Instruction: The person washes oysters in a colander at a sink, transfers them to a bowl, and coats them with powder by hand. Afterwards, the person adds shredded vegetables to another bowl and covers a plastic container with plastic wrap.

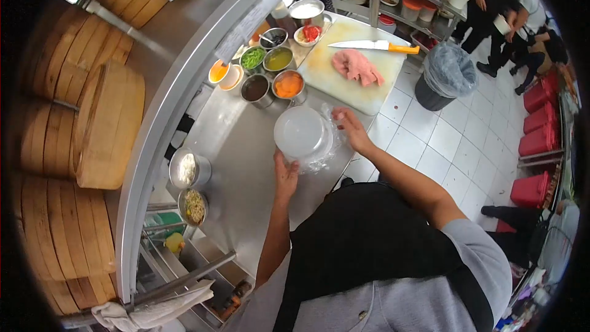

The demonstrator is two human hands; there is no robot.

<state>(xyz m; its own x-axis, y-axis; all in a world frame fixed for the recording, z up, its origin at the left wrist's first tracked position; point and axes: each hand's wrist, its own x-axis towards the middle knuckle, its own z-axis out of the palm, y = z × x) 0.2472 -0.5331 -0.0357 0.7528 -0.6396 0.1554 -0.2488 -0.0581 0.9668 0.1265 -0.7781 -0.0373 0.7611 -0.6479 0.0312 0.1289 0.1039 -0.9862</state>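
Note:
On the steel counter (230,166) in front of me stands a round whitish plastic container (299,131), with crumpled clear plastic wrap (326,160) around its right and near sides. My left hand (286,175) grips the container's near left edge, its thumb and fingers against the side. Close to the wrap on the right, my right hand (351,128) has its fingers apart, partly bent; whether they touch the film is hard to see. Beyond lies a white cutting board (313,89) bearing a pink piece of meat (356,66) and a yellow-handled knife (375,45).
Metal pots of sauces and chopped food, including a dark sauce (255,89) and an orange one (289,85), stand behind the container. A pot of noodle-like food (193,207) is at left. Bamboo steamers (110,126) fill the left side. A lined bin (448,74) and people stand right.

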